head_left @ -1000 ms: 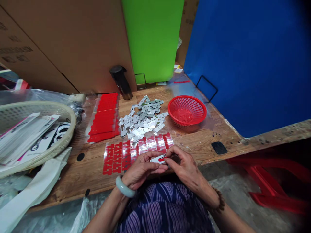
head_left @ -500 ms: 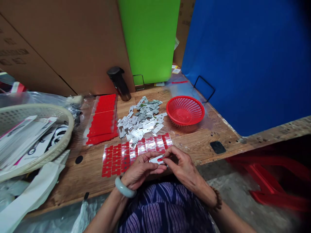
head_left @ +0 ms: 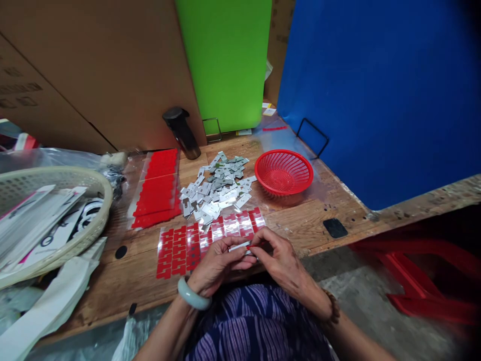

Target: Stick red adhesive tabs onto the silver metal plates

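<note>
My left hand pinches a small flat metal plate between thumb and fingers, close above the table's front edge. My right hand meets it from the right, thumb and forefinger closed on a small red sticker at the plate's right end. Fingers hide much of both pieces. Just behind my hands lies a clear sheet of red stickers in rows. Beyond that sheet spreads a loose pile of silvery metal plates, many with a cut-out.
A red plastic basket stands right of the pile. Stacked red sticker sheets and a dark bottle are at the back left. A cream basket with printed cards fills the left. Green and blue panels rise behind.
The plate has tilted slightly in my left hand, and less of the red sticker shows. Both hands keep their hold. The camera view has shifted slightly.
</note>
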`<action>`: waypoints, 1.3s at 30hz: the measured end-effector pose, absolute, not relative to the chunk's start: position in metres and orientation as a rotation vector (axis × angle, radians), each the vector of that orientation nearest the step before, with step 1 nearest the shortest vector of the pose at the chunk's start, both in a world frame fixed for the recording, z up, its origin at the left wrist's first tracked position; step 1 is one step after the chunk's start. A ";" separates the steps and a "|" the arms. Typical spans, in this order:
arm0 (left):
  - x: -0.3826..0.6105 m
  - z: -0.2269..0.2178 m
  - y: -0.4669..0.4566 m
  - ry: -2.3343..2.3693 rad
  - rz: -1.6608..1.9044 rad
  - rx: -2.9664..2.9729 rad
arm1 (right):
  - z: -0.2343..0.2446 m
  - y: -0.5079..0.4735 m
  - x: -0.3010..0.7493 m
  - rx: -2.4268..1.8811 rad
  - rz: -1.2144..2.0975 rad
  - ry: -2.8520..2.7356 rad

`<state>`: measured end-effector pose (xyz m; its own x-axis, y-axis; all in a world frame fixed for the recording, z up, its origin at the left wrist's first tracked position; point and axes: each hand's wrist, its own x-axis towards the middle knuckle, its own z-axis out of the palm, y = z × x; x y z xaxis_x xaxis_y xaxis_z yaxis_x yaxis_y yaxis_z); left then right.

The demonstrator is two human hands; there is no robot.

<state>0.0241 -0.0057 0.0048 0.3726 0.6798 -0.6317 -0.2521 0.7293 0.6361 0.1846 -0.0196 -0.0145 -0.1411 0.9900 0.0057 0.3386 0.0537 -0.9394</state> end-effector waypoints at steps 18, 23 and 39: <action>0.027 -0.014 -0.013 1.192 0.830 0.779 | -0.011 -0.026 0.172 -1.429 1.070 -1.379; 0.026 -0.005 -0.011 1.150 0.751 0.666 | -0.011 -0.024 0.177 -1.410 1.192 -1.357; 0.021 0.001 -0.010 1.113 0.674 0.558 | -0.015 -0.019 0.174 -1.473 0.952 -1.607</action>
<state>0.0208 -0.0099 0.0011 0.2859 0.7321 -0.6183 -0.2083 0.6772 0.7057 0.1742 -0.0186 -0.0150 -0.0624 0.9973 0.0399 0.4446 0.0635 -0.8935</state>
